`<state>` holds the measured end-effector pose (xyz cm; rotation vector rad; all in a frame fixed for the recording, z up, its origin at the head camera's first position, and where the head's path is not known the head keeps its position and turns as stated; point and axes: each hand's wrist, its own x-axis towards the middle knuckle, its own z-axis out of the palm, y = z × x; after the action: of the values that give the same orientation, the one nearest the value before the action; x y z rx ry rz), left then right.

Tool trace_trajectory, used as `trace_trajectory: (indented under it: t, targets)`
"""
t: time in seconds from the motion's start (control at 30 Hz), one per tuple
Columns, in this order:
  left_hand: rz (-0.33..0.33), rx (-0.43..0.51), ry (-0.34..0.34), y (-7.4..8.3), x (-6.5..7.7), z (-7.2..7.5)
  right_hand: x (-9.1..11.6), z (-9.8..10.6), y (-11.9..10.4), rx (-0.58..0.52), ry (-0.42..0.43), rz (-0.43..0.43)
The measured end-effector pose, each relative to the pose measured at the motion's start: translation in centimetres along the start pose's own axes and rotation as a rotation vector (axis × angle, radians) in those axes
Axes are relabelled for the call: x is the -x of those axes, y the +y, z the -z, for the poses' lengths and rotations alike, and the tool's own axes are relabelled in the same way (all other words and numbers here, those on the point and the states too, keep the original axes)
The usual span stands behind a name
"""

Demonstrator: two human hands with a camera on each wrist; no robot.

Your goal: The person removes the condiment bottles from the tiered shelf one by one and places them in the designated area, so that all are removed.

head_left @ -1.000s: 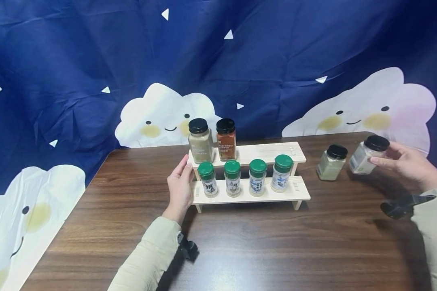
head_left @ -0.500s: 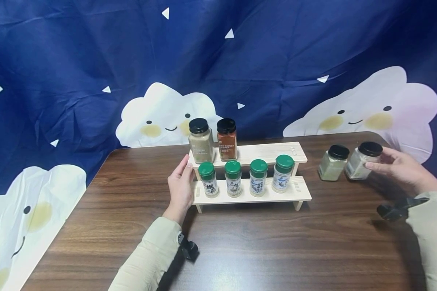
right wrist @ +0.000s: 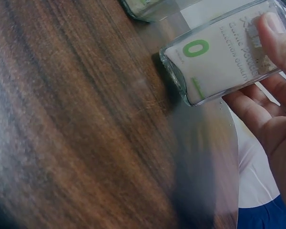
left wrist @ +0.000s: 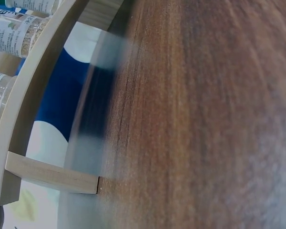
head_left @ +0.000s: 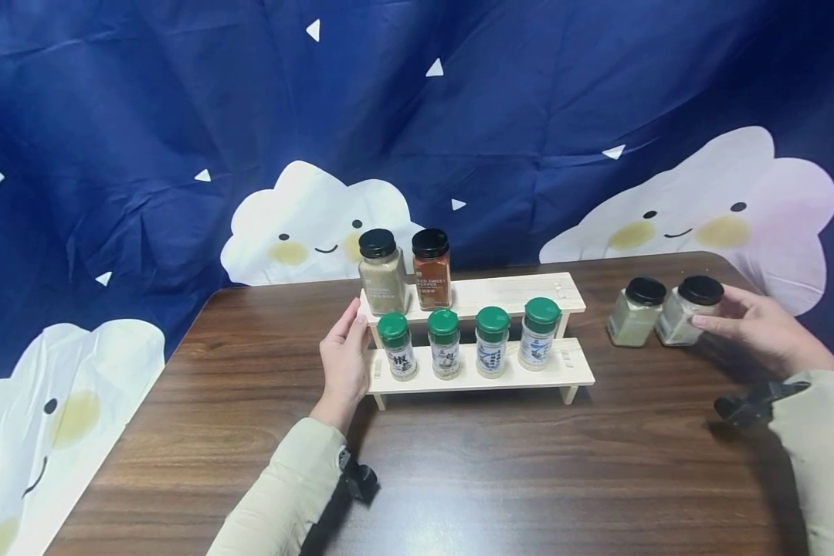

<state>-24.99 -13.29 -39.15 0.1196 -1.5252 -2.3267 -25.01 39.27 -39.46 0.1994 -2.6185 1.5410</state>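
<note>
At the right of the head view, my right hand (head_left: 771, 328) holds a black-lidded glass jar of garlic powder (head_left: 683, 318), thumb in front and fingers behind. A jar of greenish powder (head_left: 635, 318) stands close on its left. In the right wrist view the held jar's label (right wrist: 214, 59) faces the camera; its lid is out of frame. My left hand (head_left: 344, 359) holds the left end of a two-tier wooden rack (head_left: 507, 293). On the upper tier stand a beige spice jar (head_left: 384, 282) and a red sweet pepper jar (head_left: 432, 278).
Several green-capped shakers (head_left: 492, 347) line the rack's lower tier. A brown wooden table (head_left: 528, 471) carries everything. Behind it hangs a blue curtain (head_left: 493, 116) with white clouds. The left wrist view shows a rack leg (left wrist: 55, 176) on the table.
My right hand has brought the garlic powder jar down and left, beside the greenish jar. My left hand keeps its place on the rack.
</note>
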Motion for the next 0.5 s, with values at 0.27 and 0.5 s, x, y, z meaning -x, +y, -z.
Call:
trace_trajectory:
  t: [0.27, 0.5]
  targets:
    - [0.01, 0.006, -0.002, -0.06, -0.05, 0.03, -0.15, -0.26, 0.34, -0.15, -0.057, 0.061]
    - [0.003, 0.003, -0.011, -0.11, -0.02, 0.0, 0.14, -0.3, 0.58, -0.124, -0.026, 0.044]
